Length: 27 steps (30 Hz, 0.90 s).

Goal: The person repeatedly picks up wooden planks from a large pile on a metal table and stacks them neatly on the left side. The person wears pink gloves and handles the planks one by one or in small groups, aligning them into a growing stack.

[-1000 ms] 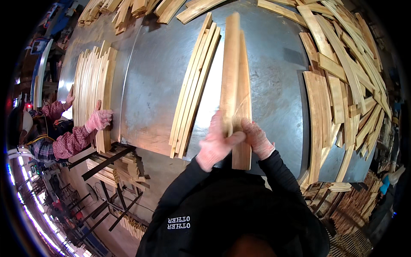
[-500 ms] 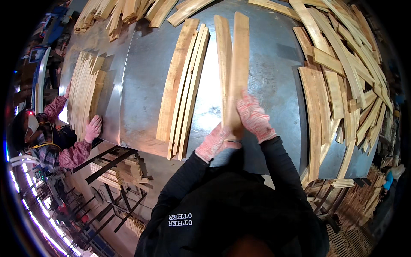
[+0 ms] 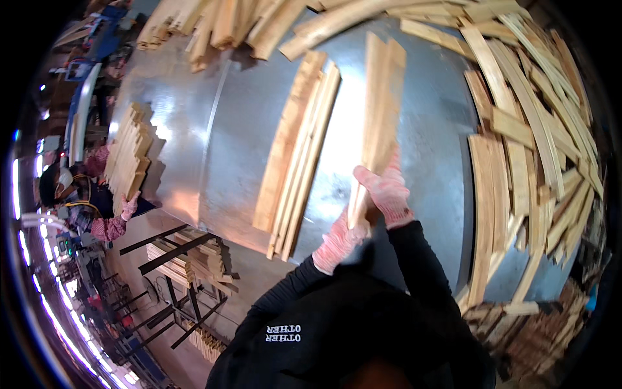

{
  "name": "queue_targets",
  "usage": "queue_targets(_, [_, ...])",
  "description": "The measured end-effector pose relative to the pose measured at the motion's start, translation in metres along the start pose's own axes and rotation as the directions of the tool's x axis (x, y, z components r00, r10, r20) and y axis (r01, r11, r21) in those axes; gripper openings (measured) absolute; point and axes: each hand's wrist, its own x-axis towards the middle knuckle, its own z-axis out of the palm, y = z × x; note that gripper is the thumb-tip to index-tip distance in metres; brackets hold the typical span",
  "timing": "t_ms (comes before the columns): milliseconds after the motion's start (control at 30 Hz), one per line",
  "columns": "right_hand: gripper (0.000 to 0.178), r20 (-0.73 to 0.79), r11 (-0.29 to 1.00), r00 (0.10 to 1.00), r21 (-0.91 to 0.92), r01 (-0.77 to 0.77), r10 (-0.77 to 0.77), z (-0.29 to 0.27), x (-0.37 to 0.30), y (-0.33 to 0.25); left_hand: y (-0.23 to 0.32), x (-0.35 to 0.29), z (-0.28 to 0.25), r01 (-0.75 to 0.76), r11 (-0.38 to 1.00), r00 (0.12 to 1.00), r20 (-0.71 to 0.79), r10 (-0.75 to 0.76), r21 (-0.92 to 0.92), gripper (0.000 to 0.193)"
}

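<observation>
Two wooden boards [image 3: 382, 97] lie together lengthwise between my hands, pointing away from me over the metal table [image 3: 246, 123]. My left hand [image 3: 340, 241], in a pink-and-white knit glove, grips their near end from the left. Higher up on the right side, my gloved right hand [image 3: 387, 188] is closed around them with its thumb across the top. To the left of the boards rests a small row of wooden strips [image 3: 295, 155], a wider board at its left edge.
A large loose heap of boards [image 3: 512, 142] covers the table's right side. More boards [image 3: 240, 26] line the far edge. At the left, a co-worker [image 3: 84, 201] in gloves holds a stack of strips [image 3: 129, 152]. Below the table edge stands a black metal frame [image 3: 175, 279] with wood.
The two boards, spread apart at their far ends before, now lie side by side. My right hand has wrapped over them. The co-worker's stack has been tilted up off the table.
</observation>
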Motion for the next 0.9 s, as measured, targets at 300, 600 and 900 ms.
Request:
queue_targets(300, [0.078,0.039,0.871,0.985,0.462,-0.166,0.167,-0.027,0.031,0.017,0.185,-0.023,-0.023,-0.108,0.98,0.875,-0.483,0.014,-0.167,0.038])
queue_targets(600, [0.074,0.107,0.868,0.99,0.478,-0.134,0.094,-0.016,0.032,0.031,0.34,0.211,-0.195,-0.548,0.797,0.762,-0.543,0.353,-0.252,0.04])
queue_targets(900, [0.074,0.507,0.907,0.812,0.128,-0.402,0.289,0.017,-0.05,0.107,0.162,0.115,-0.221,0.186,0.212,0.792,-0.274,0.545,0.959,0.084])
